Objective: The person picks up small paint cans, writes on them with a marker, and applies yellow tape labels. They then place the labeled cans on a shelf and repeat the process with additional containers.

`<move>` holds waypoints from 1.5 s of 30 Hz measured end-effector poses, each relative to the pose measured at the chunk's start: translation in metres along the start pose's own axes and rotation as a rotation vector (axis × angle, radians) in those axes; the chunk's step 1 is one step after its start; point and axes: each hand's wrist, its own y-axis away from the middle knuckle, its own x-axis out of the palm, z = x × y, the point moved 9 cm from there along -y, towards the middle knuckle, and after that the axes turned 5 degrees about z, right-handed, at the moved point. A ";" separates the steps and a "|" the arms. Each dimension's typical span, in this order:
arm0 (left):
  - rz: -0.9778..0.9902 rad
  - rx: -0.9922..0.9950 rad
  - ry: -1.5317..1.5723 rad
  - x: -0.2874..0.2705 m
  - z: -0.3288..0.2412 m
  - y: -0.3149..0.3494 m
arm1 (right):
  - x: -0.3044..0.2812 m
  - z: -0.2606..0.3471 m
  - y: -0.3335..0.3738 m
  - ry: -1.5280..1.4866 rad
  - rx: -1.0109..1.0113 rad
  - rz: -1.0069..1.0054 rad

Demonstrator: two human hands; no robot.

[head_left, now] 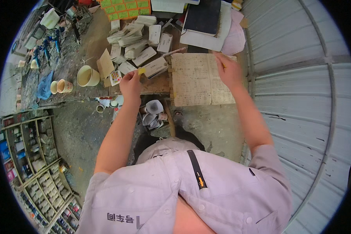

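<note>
My left hand (131,86) pinches a small yellow slip (141,71) between thumb and fingertips, just over the front of a heap of white cards (130,37) with dark print. An open notebook (191,80) with yellowed, handwritten pages lies flat to the right, reaching past the table's front edge. Above the notebook's right page is my right hand (229,72), fingers closed together; whether they grip the page edge or some small thing is hidden. A thin reddish stick, perhaps a pen (174,52), rests at the notebook's top left corner.
A dark book (202,17) lies on papers behind the notebook. An orange board (124,8) with green labels stands at the back. Left are paper cups (64,86), a cream tub (87,76) and a blue plastic bag (45,85). A ribbed metal wall (296,78) bounds the right.
</note>
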 end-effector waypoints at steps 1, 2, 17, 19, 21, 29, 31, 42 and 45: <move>-0.033 0.038 -0.067 0.009 0.003 -0.002 | 0.013 -0.018 0.000 0.125 0.007 0.125; -0.069 0.070 -0.132 0.016 0.008 -0.003 | 0.026 -0.032 0.002 0.250 0.009 0.257; -0.247 0.046 -1.046 0.017 -0.022 -0.007 | 0.183 0.067 -0.086 0.184 -0.349 0.281; -0.287 0.142 -0.979 0.017 -0.020 0.001 | 0.198 0.069 -0.098 0.203 -0.393 0.425; -0.321 0.271 -0.861 0.021 -0.015 0.014 | 0.201 0.067 -0.108 0.220 -0.433 0.550; -0.157 0.874 -0.743 0.076 -0.035 0.100 | 0.212 0.076 -0.096 0.290 -0.631 0.559; 0.121 0.956 -0.795 0.114 -0.038 0.115 | 0.219 0.074 -0.094 0.267 -0.651 0.553; 0.968 1.027 -1.369 0.306 0.065 0.196 | 0.111 0.045 -0.085 -0.037 -0.029 0.123; 0.896 1.108 -1.262 0.322 0.067 0.194 | 0.081 -0.009 -0.047 -0.109 0.317 0.187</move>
